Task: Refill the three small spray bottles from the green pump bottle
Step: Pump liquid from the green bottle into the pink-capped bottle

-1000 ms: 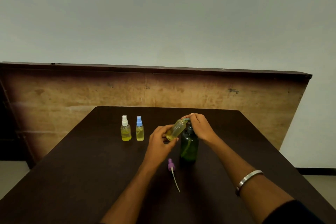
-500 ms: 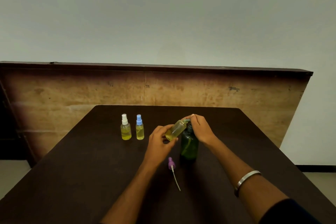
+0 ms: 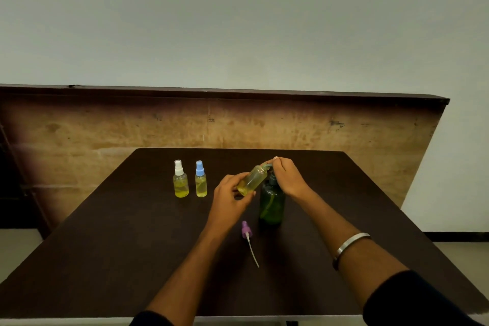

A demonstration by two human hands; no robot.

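No readable writing

We find no text, label, brand, number or sign that we can read; the dark marks on the wooden panel (image 3: 336,123) behind the table are too small and blurred to tell as letters.

A bare, plain indoor room of no certain kind: a dark bench (image 3: 105,241) stands before a worn wooden panel (image 3: 132,130), under an unadorned pale wall (image 3: 238,21), with light flooring (image 3: 16,251) at its edges.
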